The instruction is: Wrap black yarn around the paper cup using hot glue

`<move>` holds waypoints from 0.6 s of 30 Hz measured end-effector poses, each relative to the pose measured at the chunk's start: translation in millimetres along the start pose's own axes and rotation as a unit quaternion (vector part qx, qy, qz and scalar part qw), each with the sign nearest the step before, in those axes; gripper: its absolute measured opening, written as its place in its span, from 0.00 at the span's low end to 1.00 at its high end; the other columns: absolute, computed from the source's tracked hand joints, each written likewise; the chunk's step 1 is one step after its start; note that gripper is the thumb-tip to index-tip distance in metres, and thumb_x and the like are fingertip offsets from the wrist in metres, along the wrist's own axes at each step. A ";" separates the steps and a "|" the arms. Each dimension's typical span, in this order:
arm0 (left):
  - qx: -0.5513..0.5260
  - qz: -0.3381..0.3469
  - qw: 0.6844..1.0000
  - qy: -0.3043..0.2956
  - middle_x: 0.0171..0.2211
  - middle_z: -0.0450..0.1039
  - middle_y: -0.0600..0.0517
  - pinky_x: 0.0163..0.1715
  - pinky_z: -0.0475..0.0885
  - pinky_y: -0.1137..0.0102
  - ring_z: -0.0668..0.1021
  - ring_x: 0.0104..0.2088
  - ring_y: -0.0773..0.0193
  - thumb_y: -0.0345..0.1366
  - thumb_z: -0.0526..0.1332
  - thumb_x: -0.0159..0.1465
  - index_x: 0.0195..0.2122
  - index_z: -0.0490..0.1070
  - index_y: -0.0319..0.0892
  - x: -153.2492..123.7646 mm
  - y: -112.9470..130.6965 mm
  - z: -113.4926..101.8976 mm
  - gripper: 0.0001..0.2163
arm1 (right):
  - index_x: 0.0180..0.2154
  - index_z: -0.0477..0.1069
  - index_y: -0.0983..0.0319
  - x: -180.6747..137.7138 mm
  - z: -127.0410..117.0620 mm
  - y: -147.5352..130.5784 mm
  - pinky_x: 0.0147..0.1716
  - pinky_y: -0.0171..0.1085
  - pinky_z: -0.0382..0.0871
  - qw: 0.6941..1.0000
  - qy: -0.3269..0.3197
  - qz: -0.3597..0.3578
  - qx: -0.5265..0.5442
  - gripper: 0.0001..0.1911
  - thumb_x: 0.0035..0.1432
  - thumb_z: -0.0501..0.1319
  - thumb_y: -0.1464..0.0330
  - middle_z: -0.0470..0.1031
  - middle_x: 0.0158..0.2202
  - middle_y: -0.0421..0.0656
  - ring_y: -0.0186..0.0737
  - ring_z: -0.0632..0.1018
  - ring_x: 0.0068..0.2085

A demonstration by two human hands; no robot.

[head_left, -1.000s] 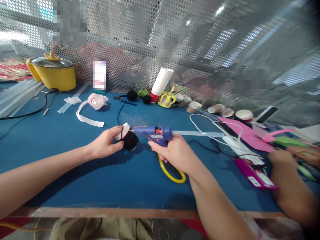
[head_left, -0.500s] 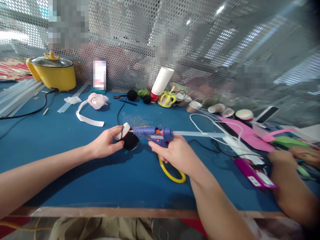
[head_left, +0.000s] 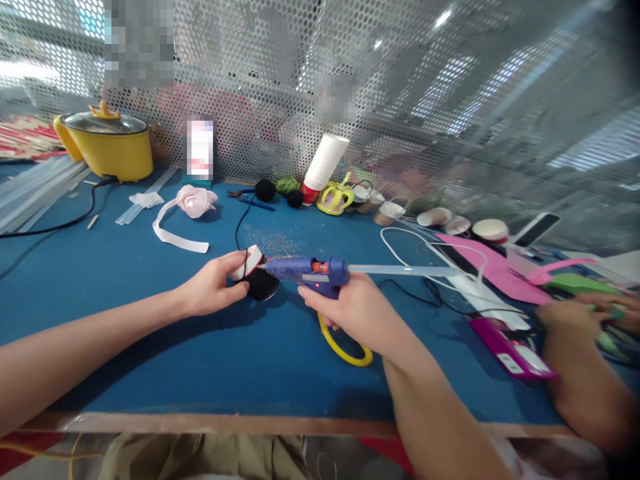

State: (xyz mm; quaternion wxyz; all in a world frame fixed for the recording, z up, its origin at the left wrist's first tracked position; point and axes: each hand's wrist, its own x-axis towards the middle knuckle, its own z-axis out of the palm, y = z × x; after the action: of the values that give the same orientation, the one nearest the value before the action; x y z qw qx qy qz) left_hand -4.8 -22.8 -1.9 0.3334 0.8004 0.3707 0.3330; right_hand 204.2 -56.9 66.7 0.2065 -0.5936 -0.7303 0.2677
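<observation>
My left hand point(head_left: 220, 285) grips a small white paper cup point(head_left: 249, 261), lying on its side with its opening partly hidden and its lower end dark with black yarn point(head_left: 263, 285). A strand of yarn runs from it back toward a black yarn ball point(head_left: 265, 190). My right hand point(head_left: 350, 300) is wrapped round a blue hot glue gun point(head_left: 305, 269), its nozzle pointing left and meeting or nearly meeting the cup. From the gun's rear sticks a long clear glue stick point(head_left: 405, 270). Partly under my right hand lies a yellow-handled pair of scissors point(head_left: 350, 359).
A yellow electric pot point(head_left: 117, 152) stands back left, near a pink ribbon roll point(head_left: 196, 201). Stacked paper cups point(head_left: 326, 163) lean by a yellow woven basket point(head_left: 335, 199). At right are cables, a purple power strip point(head_left: 510, 350) and another person's arm point(head_left: 580, 373).
My hands, the cup and the glue gun hold almost the same place; the gun has shifted very slightly. The other person's hands at the right have moved a little.
</observation>
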 end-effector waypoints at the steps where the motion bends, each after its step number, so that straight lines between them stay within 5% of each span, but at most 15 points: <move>1: -0.002 0.004 1.000 -0.003 0.31 0.65 0.52 0.35 0.66 0.70 0.69 0.32 0.65 0.30 0.52 0.55 0.35 0.64 0.37 0.1 -0.3 -0.2 0.07 | 0.21 0.64 0.61 1.5 -0.6 0.9 0.15 0.31 0.62 1.000 0.005 0.004 0.009 0.09 0.49 0.57 0.65 0.65 0.12 0.35 0.31 0.66 0.13; 18: 0.008 0.023 1.000 0.001 0.36 0.67 0.48 0.39 0.67 0.69 0.71 0.36 0.62 0.28 0.53 0.54 0.34 0.66 0.37 0.3 0.0 -0.5 0.07 | 0.21 0.65 0.63 14.7 -0.1 14.5 0.18 0.30 0.64 1.000 0.015 -0.001 -0.007 0.12 0.51 0.56 0.62 0.65 0.11 0.36 0.31 0.68 0.13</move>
State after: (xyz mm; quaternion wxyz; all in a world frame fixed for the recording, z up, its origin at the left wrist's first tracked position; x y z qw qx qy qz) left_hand -5.1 -22.4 -1.5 0.3186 0.8110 0.3550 0.3387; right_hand 212.1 -40.4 57.3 0.2138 -0.5983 -0.7294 0.2535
